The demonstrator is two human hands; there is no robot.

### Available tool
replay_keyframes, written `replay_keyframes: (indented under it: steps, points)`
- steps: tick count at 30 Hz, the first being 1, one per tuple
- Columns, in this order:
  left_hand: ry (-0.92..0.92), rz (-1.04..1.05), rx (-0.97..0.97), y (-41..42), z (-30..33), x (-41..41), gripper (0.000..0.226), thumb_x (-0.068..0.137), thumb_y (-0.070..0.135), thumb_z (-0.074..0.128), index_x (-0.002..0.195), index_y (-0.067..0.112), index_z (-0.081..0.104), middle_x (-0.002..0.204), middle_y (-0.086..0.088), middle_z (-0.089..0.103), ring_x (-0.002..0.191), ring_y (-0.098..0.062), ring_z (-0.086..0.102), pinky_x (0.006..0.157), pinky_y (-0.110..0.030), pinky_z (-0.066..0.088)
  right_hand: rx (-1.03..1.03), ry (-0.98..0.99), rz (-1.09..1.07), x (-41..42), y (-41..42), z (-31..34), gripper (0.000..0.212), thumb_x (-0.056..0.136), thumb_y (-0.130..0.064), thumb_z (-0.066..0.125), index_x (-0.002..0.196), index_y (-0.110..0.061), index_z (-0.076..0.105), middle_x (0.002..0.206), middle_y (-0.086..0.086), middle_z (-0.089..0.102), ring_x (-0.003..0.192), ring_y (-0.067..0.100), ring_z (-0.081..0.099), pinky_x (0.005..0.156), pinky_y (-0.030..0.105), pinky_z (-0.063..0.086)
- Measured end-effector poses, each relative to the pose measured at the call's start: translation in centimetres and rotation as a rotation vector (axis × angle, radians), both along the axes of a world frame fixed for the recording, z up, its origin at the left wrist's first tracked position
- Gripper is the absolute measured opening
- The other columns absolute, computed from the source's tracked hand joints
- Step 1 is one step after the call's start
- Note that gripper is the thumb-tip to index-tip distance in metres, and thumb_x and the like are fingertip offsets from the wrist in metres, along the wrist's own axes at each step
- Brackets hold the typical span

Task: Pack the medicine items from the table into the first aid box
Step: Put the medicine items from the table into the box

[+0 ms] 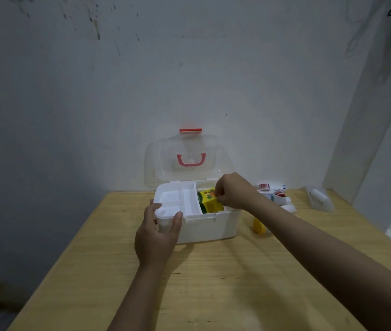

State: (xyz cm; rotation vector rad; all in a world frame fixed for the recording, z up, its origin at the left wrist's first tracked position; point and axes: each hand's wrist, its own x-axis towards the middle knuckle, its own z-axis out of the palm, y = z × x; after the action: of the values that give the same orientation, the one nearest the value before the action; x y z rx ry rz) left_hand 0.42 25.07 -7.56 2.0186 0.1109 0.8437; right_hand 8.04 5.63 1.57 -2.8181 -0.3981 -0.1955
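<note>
A white first aid box stands open on the wooden table, its clear lid with a pink handle tilted back against the wall. A white divided tray covers the box's left half. My left hand grips the box's front left corner, thumb and fingers around the rim. My right hand pinches the top of a yellow and green medicine carton that sits tilted in the box's right half. Several white tubes and bottles with red labels lie on the table right of the box.
A yellow round cap or bottle lies by the box's right front corner. A clear plastic bag with white contents sits at the table's far right. The wall stands right behind the box. The table's left edge drops to a dark floor.
</note>
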Motion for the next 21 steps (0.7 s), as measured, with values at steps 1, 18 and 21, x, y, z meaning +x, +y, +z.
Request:
replay_keyframes:
  steps: [1, 18, 21]
  points:
    - [-0.001, 0.0, 0.005, 0.0, 0.0, 0.0, 0.061, 0.073, 0.062, 0.062, 0.118, 0.023, 0.049, 0.12, -0.008, 0.064, 0.089, -0.018, 0.062, 0.06, -0.033, 0.058, -0.038, -0.011, -0.012, 0.2, 0.3, -0.1, 0.017, 0.077, -0.011, 0.065, 0.091, -0.01, 0.076, 0.091, 0.01, 0.072, 0.077, 0.019, 0.06, 0.069, 0.032, 0.054]
    - [0.0, 0.004, 0.015, 0.2, -0.1, 0.2, 0.056, 0.074, 0.053, 0.064, 0.116, 0.021, 0.05, 0.124, -0.009, 0.063, 0.094, -0.025, 0.066, 0.059, -0.029, 0.056, 0.041, 0.288, -0.045, 1.7, 3.2, -0.4, 0.027, 0.072, -0.002, 0.075, 0.098, -0.01, 0.075, 0.071, 0.001, 0.062, 0.064, 0.014, 0.057, 0.07, 0.026, 0.055]
    - [-0.009, 0.002, 0.014, 0.2, -0.2, 0.3, 0.063, 0.07, 0.061, 0.057, 0.117, 0.021, 0.051, 0.123, -0.009, 0.064, 0.094, -0.024, 0.066, 0.058, -0.027, 0.055, 0.109, 0.315, -0.06, 1.7, 2.8, -0.4, 0.027, 0.073, -0.005, 0.076, 0.099, -0.009, 0.074, 0.064, -0.004, 0.056, 0.068, 0.014, 0.055, 0.064, 0.021, 0.05]
